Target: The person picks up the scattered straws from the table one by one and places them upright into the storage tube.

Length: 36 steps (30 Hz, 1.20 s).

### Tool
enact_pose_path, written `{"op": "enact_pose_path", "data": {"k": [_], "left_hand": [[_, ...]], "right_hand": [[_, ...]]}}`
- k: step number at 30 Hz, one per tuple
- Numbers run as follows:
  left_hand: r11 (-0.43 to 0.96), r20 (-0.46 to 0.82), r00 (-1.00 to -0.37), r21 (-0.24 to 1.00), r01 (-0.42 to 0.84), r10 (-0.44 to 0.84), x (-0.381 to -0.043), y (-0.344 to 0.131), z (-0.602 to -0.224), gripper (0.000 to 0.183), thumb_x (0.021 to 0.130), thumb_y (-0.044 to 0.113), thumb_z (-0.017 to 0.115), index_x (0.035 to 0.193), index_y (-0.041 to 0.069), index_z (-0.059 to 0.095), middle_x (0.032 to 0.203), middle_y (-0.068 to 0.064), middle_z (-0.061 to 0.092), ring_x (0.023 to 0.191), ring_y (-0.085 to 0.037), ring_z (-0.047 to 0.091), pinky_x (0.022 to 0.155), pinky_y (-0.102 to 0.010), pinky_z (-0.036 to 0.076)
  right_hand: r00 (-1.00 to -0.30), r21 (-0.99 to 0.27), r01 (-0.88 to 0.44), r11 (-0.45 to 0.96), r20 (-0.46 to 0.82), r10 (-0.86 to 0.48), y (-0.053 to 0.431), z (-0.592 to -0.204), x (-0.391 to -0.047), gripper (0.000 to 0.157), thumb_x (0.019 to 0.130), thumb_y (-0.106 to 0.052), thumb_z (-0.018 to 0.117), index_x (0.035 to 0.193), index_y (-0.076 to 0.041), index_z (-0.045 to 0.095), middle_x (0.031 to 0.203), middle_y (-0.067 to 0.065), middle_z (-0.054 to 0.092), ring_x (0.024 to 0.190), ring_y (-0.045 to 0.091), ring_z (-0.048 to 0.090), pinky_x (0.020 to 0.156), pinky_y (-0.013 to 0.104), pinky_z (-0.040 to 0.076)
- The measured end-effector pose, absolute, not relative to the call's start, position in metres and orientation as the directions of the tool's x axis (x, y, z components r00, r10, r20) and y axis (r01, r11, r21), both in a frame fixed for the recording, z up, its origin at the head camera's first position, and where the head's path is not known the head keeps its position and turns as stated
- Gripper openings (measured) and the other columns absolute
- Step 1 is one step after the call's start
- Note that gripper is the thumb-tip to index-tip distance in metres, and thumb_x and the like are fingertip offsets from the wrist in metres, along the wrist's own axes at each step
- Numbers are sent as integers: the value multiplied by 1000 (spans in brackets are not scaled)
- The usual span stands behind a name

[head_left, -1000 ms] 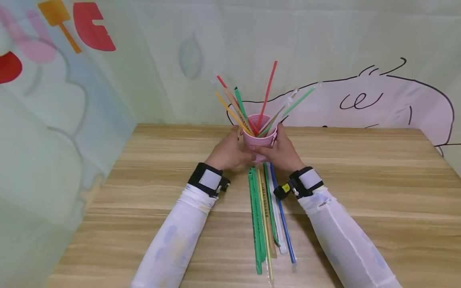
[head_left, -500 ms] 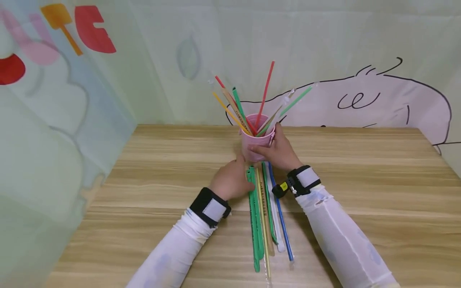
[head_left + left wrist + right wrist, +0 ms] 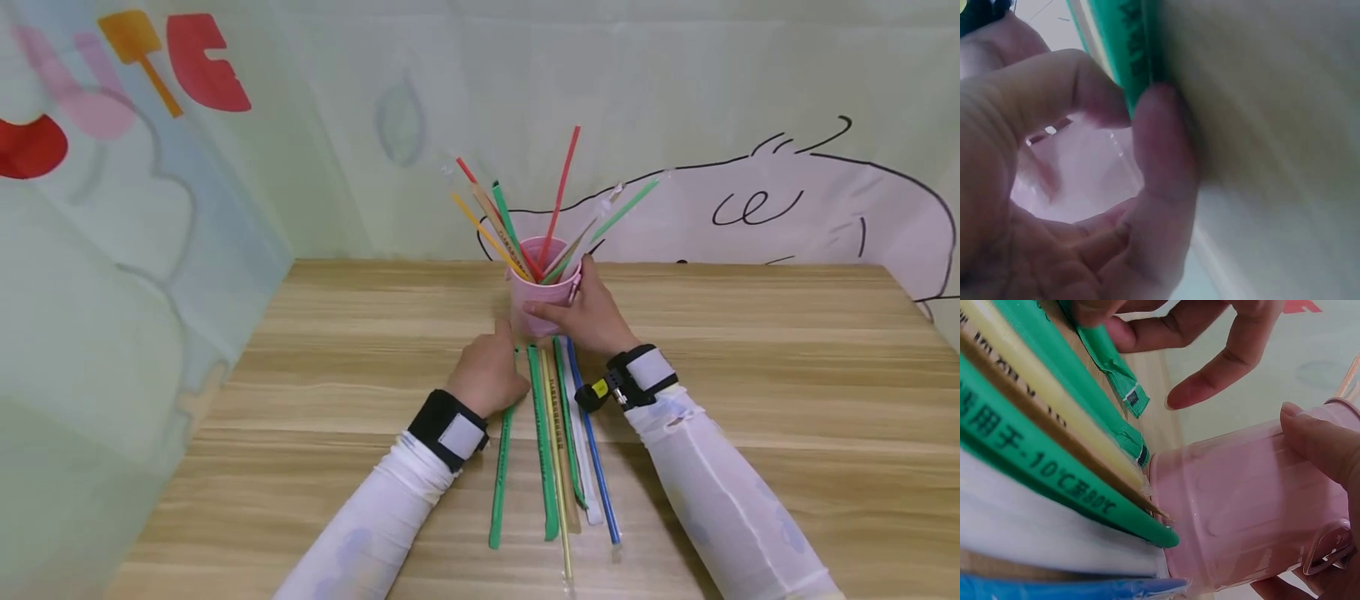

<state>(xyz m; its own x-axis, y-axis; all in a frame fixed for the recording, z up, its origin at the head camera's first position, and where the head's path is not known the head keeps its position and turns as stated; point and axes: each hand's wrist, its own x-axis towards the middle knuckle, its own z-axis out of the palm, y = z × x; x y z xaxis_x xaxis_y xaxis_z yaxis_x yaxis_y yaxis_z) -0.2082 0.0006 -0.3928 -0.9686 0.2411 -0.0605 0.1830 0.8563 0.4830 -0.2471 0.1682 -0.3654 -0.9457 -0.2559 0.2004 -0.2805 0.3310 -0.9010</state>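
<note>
My left hand (image 3: 487, 373) pinches a green-wrapped straw (image 3: 501, 483) between thumb and index finger, just above the table. The left wrist view shows the printed green wrapper (image 3: 1135, 50) at the fingertips. My right hand (image 3: 592, 312) grips the side of a pink bucket (image 3: 523, 296), thumb across its front. Out of the bucket fan several straws, among them a red straw (image 3: 564, 183) and a light green straw (image 3: 630, 207). Between my wrists lie another green-wrapped straw (image 3: 547, 475), a yellow straw (image 3: 561, 500), a white-wrapped straw (image 3: 589, 496) and a blue straw (image 3: 600, 475).
The wood-grain table (image 3: 360, 358) runs back to a printed cloth backdrop (image 3: 315, 167) close behind the bucket. Black straps with small cameras (image 3: 592, 398) sit on both wrists, the right one hanging over the straws.
My left hand has let go of the bucket and come down to the leftmost green straw. That straw has swung left, away from the row. The right hand stays on the bucket.
</note>
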Motion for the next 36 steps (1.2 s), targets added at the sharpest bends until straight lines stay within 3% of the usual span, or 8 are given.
{"op": "enact_pose_path", "data": {"k": [9,13,18,23,31,36], "left_hand": [[812,-71,-969,562,156,236,-215,-16,-366,56,81,24,75,125,-1,51,79,-7,63,62,-18,58,50,-29,47],[736,-13,-968,653,181,249,-215,-26,-348,41,84,19,70,117,0,57,74,-4,64,54,-13,60,48,-27,46],[591,75,-968,780,206,238,-211,-38,-327,22,87,11,62,107,2,62,84,-8,62,56,-14,64,52,-28,54],[434,197,-962,862,262,190,-205,-48,-309,25,90,7,58,115,3,59,95,-11,58,67,-19,64,55,-33,59],[341,378,-922,859,382,81,-197,-55,-284,21,96,9,57,117,5,57,100,-11,56,68,-15,66,55,-31,59],[272,481,-876,848,455,-33,-186,-54,-263,22,96,3,55,117,-1,55,101,-13,54,71,-19,67,55,-33,59]], "right_hand": [[-945,-903,-280,326,199,-261,170,-366,-249,81,83,-12,76,143,-2,21,138,21,43,123,30,41,107,58,33],[-945,-903,-282,323,204,-255,170,-366,-249,82,82,-12,77,143,-2,22,138,21,43,123,30,41,107,57,33],[-946,-905,-277,321,200,-255,170,-366,-249,83,82,-11,77,143,-1,21,137,22,44,123,29,41,108,56,32],[-948,-908,-267,324,188,-255,169,-365,-249,83,82,-13,76,144,-2,21,139,20,43,124,28,40,109,56,31],[-939,-901,-303,310,226,-260,172,-385,-264,86,80,-17,79,145,-7,22,138,14,44,122,24,42,105,56,35],[-941,-890,-310,335,237,-241,174,-401,-275,84,80,-19,79,144,-14,25,137,8,46,123,17,40,108,53,33]]}}
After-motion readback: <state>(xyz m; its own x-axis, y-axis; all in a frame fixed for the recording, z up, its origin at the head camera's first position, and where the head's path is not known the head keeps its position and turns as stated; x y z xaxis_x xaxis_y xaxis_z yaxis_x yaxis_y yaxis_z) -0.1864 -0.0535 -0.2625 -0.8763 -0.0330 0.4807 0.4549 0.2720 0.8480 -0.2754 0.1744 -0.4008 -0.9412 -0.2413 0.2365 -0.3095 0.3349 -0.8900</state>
